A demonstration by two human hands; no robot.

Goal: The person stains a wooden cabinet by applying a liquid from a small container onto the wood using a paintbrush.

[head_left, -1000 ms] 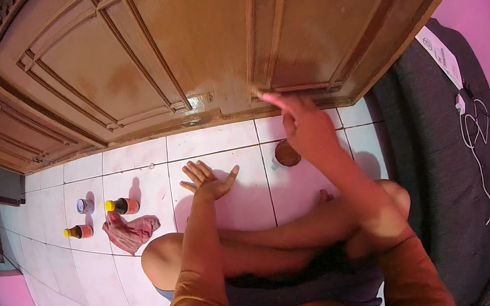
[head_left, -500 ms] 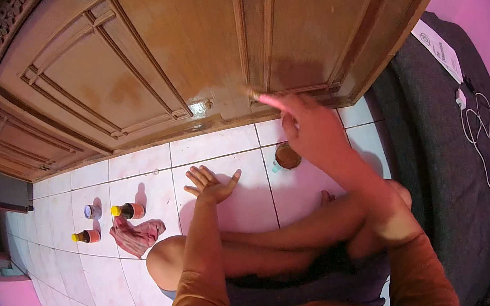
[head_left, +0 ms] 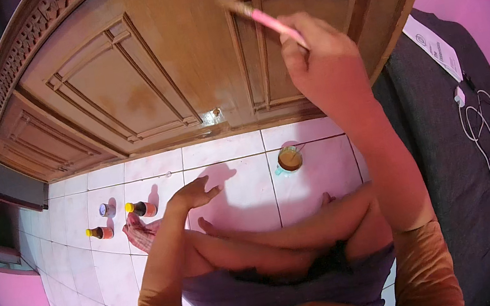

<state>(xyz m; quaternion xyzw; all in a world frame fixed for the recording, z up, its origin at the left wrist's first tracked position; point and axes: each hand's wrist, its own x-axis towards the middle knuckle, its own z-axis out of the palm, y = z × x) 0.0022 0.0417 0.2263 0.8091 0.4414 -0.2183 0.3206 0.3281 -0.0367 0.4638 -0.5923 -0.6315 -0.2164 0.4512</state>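
Note:
My right hand [head_left: 329,60] grips a paintbrush by its pink handle [head_left: 272,23]. The bristles point up and left at the face of the brown wooden cabinet [head_left: 189,48], near a panel's raised trim; whether they touch it I cannot tell. My left hand [head_left: 195,194] hovers low over or rests on the tiles, thumb apart and fingers extended, holding nothing. A light-blue mug [head_left: 285,170] of brown liquid stands on the floor below my right forearm, with a thin stick-like thing at its rim.
Left on the white tiled floor [head_left: 228,208] are two yellow-capped dark bottles [head_left: 142,209], a small round container [head_left: 106,210] and a crumpled reddish cloth [head_left: 138,233]. At right lies a dark mattress-like pad [head_left: 444,144] with a white sheet [head_left: 432,46] and white cable [head_left: 472,137].
My right hand has raised the brush higher along the cabinet, away from above the mug. My left hand has shifted from lying spread on the tiles to a more sideways pose.

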